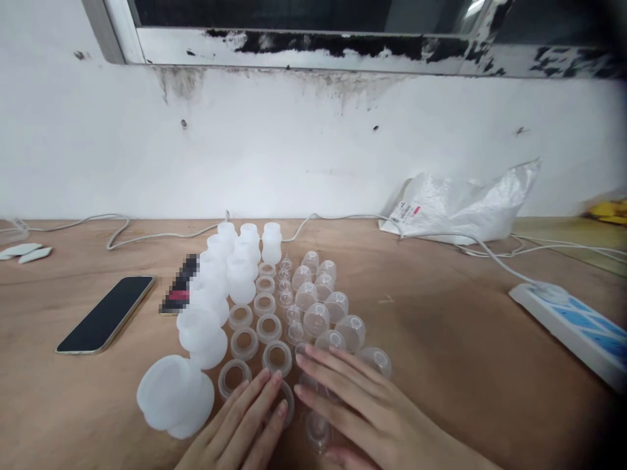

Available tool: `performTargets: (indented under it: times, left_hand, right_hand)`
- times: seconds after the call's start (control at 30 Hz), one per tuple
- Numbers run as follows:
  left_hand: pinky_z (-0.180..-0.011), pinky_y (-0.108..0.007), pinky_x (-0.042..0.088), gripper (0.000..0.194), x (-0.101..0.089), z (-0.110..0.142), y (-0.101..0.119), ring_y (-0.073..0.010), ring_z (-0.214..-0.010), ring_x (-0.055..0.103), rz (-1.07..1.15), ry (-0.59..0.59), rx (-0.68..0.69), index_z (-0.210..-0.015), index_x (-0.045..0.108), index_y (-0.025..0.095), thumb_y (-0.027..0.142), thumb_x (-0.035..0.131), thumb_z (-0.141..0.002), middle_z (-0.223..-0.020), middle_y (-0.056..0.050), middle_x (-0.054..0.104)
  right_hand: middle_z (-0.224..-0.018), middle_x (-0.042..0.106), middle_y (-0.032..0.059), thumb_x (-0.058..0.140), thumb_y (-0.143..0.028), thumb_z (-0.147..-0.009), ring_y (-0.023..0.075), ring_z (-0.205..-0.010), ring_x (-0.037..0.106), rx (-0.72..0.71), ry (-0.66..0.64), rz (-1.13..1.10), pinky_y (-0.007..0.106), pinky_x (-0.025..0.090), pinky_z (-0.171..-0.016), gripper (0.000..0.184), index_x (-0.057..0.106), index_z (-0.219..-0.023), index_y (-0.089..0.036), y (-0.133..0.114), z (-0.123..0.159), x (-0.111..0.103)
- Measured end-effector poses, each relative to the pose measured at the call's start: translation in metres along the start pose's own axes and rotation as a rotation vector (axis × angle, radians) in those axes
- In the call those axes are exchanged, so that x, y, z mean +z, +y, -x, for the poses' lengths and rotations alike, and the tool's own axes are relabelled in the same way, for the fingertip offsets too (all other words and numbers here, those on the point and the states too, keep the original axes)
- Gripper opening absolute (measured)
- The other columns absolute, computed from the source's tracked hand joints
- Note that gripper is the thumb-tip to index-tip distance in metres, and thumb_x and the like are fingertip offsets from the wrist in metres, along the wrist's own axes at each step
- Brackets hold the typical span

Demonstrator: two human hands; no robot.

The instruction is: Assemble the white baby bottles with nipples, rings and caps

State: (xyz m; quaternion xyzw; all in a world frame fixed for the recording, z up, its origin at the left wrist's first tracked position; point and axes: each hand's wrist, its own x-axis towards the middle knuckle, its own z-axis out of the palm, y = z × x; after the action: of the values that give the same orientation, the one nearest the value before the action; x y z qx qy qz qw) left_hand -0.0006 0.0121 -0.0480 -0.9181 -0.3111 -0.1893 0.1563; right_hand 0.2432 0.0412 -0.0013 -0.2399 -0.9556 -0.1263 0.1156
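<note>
My left hand [240, 427] lies with fingers stretched out at the near end of the rows of translucent screw rings [267, 328], its fingertips on or beside the nearest rings. Over the near end of the clear dome caps [316, 320] rests my right hand [367, 398], fingers extended and partly hiding several caps. Between rings and caps runs a line of clear silicone nipples [294, 333]. White translucent baby bottles [164, 395] stand in rows on the left. Neither hand appears to have anything gripped. What lies under the right palm is hidden.
A phone [106, 313] lies left of the bottles, near a dark pixelated item [179, 287]. On the right is a power strip [578, 333] with a white cable. A white plastic bag [455, 205] rests against the wall. Small white pieces [24, 251] lie far left.
</note>
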Motion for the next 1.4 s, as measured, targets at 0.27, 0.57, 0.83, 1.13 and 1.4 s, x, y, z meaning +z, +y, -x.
performTargets:
  times: [0.27,0.57,0.83,1.13,1.4]
  left_hand:
    - [-0.092,-0.037,0.043,0.061,0.001,-0.002,-0.005,-0.0285,-0.124,0.034,-0.055,-0.117,0.017,-0.129,0.036,0.006,0.046,0.044,-0.083,-0.132,-0.016,0.042]
    - [-0.092,-0.034,0.043,0.060,0.002,-0.008,-0.006,-0.0260,-0.122,0.038,-0.048,-0.093,0.035,-0.128,0.039,0.008,0.045,0.047,-0.082,-0.130,-0.015,0.045]
    - [-0.092,-0.033,0.044,0.062,0.001,-0.006,-0.003,-0.0258,-0.122,0.039,-0.032,-0.107,0.021,-0.127,0.040,0.007,0.047,0.048,-0.081,-0.130,-0.015,0.045]
    - [-0.097,-0.037,0.038,0.054,-0.006,-0.009,0.002,-0.0257,-0.124,0.036,-0.041,-0.115,-0.037,-0.128,0.039,0.008,0.032,0.051,-0.080,-0.134,-0.013,0.041]
    - [-0.094,-0.038,0.042,0.053,-0.012,-0.013,0.004,-0.0261,-0.122,0.038,-0.050,-0.121,-0.010,-0.127,0.040,0.009,0.030,0.052,-0.079,-0.131,-0.014,0.044]
  right_hand:
    - [-0.135,0.039,0.0030,0.044,-0.038,-0.086,0.0185,-0.127,0.031,-0.001,-0.028,-0.024,0.033,0.032,-0.104,0.047,0.041,-0.128,-0.016,-0.013,-0.003,0.007]
    - [-0.135,0.039,0.0023,0.043,-0.036,-0.086,0.0181,-0.128,0.028,0.034,-0.066,-0.113,0.033,0.028,-0.106,0.047,0.039,-0.129,-0.016,-0.012,-0.005,0.009]
    - [-0.137,0.036,0.0018,0.041,-0.034,-0.087,0.0175,-0.129,0.026,0.087,-0.115,-0.199,0.031,0.032,-0.103,0.048,0.034,-0.133,-0.017,-0.013,-0.004,0.007]
    - [-0.136,0.039,0.0038,0.041,-0.025,-0.087,0.0195,-0.130,0.023,0.105,-0.096,-0.252,0.040,0.029,-0.105,0.046,0.034,-0.132,-0.019,-0.011,-0.003,0.007]
    - [-0.136,0.039,0.0044,0.042,-0.025,-0.086,0.0211,-0.131,0.022,0.105,-0.077,-0.231,0.042,0.029,-0.104,0.044,0.038,-0.129,-0.017,-0.010,-0.001,0.005]
